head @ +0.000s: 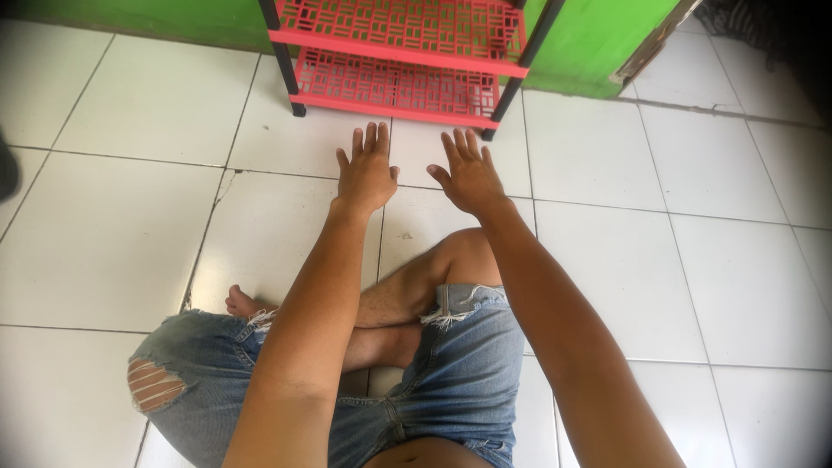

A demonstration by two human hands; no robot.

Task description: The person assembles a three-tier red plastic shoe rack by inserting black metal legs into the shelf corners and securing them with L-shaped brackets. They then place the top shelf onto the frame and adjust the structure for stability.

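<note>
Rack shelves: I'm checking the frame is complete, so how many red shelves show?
2. The upper shelf is at the top edge; the lower shelf is near the floor, beyond both open hands. Higher shelves may be cut off.

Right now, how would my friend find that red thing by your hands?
Look to the green wall at the far edge of the white tiled floor. Against it stands a low rack just beyond both open hands. Its red lattice shelves and black legs make it the only furniture there.

No packages, labels, signs or screens visible.
</note>
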